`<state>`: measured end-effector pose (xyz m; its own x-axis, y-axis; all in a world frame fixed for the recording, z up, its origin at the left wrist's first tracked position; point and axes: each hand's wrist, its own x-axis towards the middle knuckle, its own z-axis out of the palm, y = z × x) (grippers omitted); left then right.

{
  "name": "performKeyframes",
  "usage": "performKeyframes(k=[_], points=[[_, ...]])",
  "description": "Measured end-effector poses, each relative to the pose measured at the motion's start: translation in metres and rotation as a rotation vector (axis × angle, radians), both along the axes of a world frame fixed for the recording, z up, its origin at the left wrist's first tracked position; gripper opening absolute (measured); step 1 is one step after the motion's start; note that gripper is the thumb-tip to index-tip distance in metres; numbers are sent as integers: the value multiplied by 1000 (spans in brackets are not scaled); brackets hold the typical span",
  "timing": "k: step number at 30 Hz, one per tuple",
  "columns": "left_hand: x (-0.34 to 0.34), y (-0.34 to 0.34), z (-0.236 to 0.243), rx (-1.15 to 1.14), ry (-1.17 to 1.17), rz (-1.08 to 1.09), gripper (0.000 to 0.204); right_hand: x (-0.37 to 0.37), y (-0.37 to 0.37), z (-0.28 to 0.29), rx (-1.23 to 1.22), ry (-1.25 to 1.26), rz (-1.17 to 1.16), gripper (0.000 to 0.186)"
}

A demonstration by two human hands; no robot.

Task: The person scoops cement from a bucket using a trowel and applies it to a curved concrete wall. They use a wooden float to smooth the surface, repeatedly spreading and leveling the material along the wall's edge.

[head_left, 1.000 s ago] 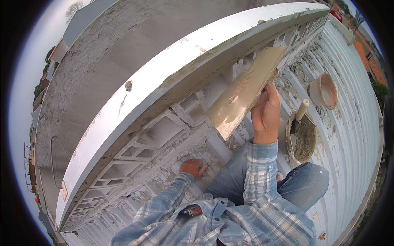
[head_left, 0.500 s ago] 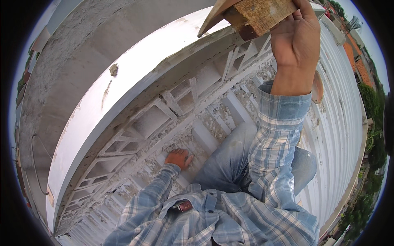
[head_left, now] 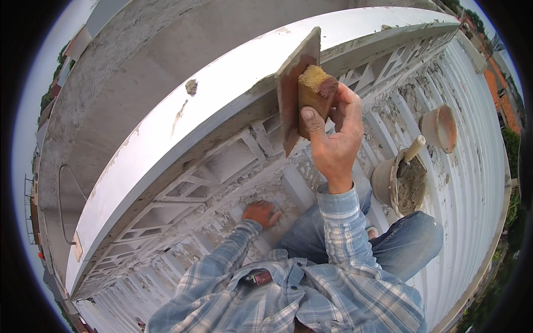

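Note:
My right hand (head_left: 340, 141) is closed round the block handle of a wooden plastering float (head_left: 290, 91), thumb on one side and fingers on the other. The float is held on edge in front of the pale top of a curved parapet (head_left: 239, 66), and I cannot tell whether it touches. Lower down, my left hand (head_left: 261, 213) lies flat on the rubble-strewn roof sheet beside the lattice blocks, fingers apart and holding nothing. Right of my right wrist stands a bucket (head_left: 383, 180) of grey mortar (head_left: 412, 191), with a light-handled trowel (head_left: 414, 149) standing in it.
Past the mortar bucket another bucket (head_left: 438, 129) lies tipped. Ridged white roof sheets (head_left: 466, 183) run to the right edge. A lump of mortar (head_left: 191, 86) sits on the parapet, and a bent metal rod (head_left: 61, 205) hangs at the far left. My bent knees rest on the sheets.
My right hand has brought the float down and left, nearer to me, turning it on edge. The mortar bucket and trowel have come into sight. My left hand stays resting on the roof.

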<state>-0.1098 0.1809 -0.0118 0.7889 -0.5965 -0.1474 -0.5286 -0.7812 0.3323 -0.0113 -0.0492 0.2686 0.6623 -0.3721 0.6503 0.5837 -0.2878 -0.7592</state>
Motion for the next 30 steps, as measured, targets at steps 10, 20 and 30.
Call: performKeyframes(k=[10,20,30], points=[[-3,-14,29,-38,-66,85,38,-41,12,-1,437,17,388,54],[-2,-20,18,99,-4,33,39,80,-233,-30,1386,-277,148,30],[-5,-13,24,46,-16,30,36,177,-323,-31,1264,-255,197,32]])
